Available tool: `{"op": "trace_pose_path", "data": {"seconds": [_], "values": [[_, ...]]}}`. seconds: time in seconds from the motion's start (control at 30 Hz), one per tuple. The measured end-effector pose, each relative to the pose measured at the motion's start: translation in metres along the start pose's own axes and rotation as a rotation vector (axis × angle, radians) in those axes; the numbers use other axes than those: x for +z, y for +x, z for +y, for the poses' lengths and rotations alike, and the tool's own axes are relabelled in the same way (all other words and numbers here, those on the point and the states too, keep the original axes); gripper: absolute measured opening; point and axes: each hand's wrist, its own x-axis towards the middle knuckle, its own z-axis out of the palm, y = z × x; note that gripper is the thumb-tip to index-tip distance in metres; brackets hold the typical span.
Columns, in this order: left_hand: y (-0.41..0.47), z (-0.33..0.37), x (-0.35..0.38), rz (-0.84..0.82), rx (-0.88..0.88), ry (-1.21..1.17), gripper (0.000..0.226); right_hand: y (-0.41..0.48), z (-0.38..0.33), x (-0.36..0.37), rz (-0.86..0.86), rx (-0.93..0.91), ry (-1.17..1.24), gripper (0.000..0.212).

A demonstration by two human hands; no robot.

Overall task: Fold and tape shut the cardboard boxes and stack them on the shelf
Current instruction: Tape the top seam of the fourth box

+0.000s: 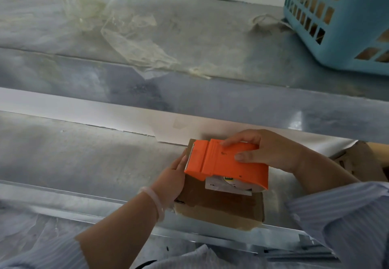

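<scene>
A small brown cardboard box (221, 207) lies flat on the metal shelf (84, 153), with a white label on its top. An orange tape dispenser (227, 163) with a roll of tape rests on the box's far half. My right hand (267, 148) grips the dispenser from above, thumb on its near side. My left hand (172, 180) presses against the box's left edge, fingertips by the dispenser's blade end. A pale bracelet sits on my left wrist.
An upper metal shelf (210, 43) holds crumpled clear plastic film (130, 35) and a blue plastic basket (341, 20) at the right. More cardboard (362, 161) shows at the right behind my right arm. The lower shelf's front rail runs below the box.
</scene>
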Motion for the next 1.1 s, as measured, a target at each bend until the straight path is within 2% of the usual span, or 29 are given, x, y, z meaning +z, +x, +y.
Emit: {"op": "trace_pose_path", "data": {"seconds": [0.23, 0.57, 0.6, 0.67, 0.7, 0.77, 0.8, 0.83, 0.97, 1.03, 1.1], "values": [[-0.003, 0.004, 0.001, -0.001, 0.05, 0.1, 0.04, -0.009, 0.001, -0.013, 0.014, 0.045, -0.051, 0.023], [-0.015, 0.012, 0.003, -0.012, 0.101, 0.203, 0.045, -0.052, 0.015, -0.052, 0.02, 0.204, 0.008, 0.024], [-0.013, 0.011, 0.002, -0.014, 0.109, 0.218, 0.046, -0.056, 0.017, -0.054, 0.028, 0.208, 0.011, 0.033], [-0.011, 0.009, 0.001, -0.013, 0.114, 0.249, 0.046, -0.061, 0.024, -0.058, 0.053, 0.197, -0.054, 0.065], [-0.011, 0.009, 0.001, -0.013, 0.117, 0.262, 0.046, -0.061, 0.027, -0.057, 0.061, 0.189, -0.089, 0.068], [-0.012, 0.011, 0.001, -0.006, 0.161, 0.304, 0.047, -0.06, 0.027, -0.051, 0.067, 0.165, -0.119, 0.039], [-0.013, 0.012, 0.001, 0.014, 0.209, 0.361, 0.048, -0.059, 0.027, -0.049, 0.086, 0.159, -0.125, 0.026], [-0.014, 0.013, -0.001, 0.052, 0.271, 0.455, 0.049, -0.059, 0.028, -0.048, 0.098, 0.151, -0.137, 0.024], [-0.018, 0.018, 0.004, 0.266, 0.632, 0.966, 0.054, -0.061, 0.026, -0.046, 0.086, 0.16, -0.173, 0.027], [-0.019, 0.02, 0.015, 0.155, 0.8, 1.106, 0.057, -0.061, 0.025, -0.045, 0.088, 0.156, -0.174, 0.026], [-0.02, 0.021, 0.024, -0.011, 0.831, 1.28, 0.081, -0.06, 0.024, -0.045, 0.094, 0.15, -0.171, 0.025]]}}
